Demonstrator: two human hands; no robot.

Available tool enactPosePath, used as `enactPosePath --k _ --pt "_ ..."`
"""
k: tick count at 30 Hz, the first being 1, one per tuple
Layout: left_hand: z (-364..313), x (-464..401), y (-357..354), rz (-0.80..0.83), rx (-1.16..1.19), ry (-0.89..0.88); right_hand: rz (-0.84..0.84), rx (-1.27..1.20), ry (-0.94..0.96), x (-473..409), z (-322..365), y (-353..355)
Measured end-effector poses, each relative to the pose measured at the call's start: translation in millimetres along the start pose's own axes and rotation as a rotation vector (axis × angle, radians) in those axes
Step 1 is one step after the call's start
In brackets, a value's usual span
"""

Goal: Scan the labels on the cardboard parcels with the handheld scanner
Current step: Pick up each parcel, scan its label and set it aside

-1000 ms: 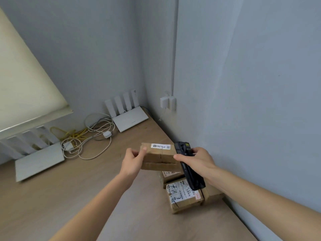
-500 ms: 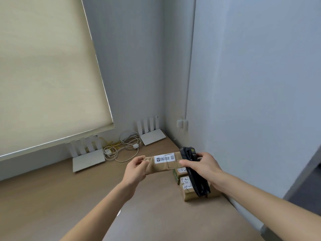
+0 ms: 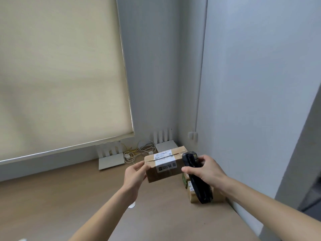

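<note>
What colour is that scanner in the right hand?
Black; the handheld scanner shows best in the head view.

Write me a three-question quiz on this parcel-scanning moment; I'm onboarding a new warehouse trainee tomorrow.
1. True or false: the right hand grips the black handheld scanner.
2. What does the left hand hold? A) brown cardboard parcel with white labels B) white router C) yellow cable
3. Fill in: further labelled cardboard parcels lie on the wooden desk, partly hidden behind the ____.

Key: 1 true; 2 A; 3 scanner.
</note>
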State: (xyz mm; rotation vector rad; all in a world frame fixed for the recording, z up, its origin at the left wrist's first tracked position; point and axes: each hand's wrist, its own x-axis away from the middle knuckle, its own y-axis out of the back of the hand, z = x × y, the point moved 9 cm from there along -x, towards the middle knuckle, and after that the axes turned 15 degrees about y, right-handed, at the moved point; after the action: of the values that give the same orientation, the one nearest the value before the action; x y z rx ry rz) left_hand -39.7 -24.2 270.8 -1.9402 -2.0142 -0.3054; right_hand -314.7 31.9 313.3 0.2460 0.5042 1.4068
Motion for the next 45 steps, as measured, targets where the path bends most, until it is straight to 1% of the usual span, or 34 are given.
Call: enactPosePath --k 4,6,9,12,16,20,25,30,34,45 --pt "1 29 1 -0.002 0.118 0.031 0.074 -0.006 0.029 12 4 7" --pt "5 41 0 0.001 0.122 0.053 0.094 0.012 0.038 20 3 11" --pt "8 57 -2 -0.017 0.068 0.023 0.120 0.051 0.038 32 -2 17" --pt "9 72 1 -0.041 -0.008 -0.021 0.152 0.147 0.065 42 3 18" --pt "3 91 21 -0.100 -0.096 -0.110 0.194 0.273 0.123 47 19 11" --pt "1 105 43 -0.121 -0.160 -0.160 0.282 0.353 0.116 48 31 -8" --pt "-4 116 79 -0.170 -0.197 -0.192 0.409 0.409 0.058 48 45 -45" --pt "-13 125 116 -0.228 -0.189 -0.238 0.511 0.390 0.028 52 62 -80" --pt "-17 133 141 -0.249 -0.170 -0.268 0.572 0.327 0.000 57 74 -108" --pt "-14 144 184 -0.294 -0.144 -0.267 0.614 0.316 0.045 62 105 -149"
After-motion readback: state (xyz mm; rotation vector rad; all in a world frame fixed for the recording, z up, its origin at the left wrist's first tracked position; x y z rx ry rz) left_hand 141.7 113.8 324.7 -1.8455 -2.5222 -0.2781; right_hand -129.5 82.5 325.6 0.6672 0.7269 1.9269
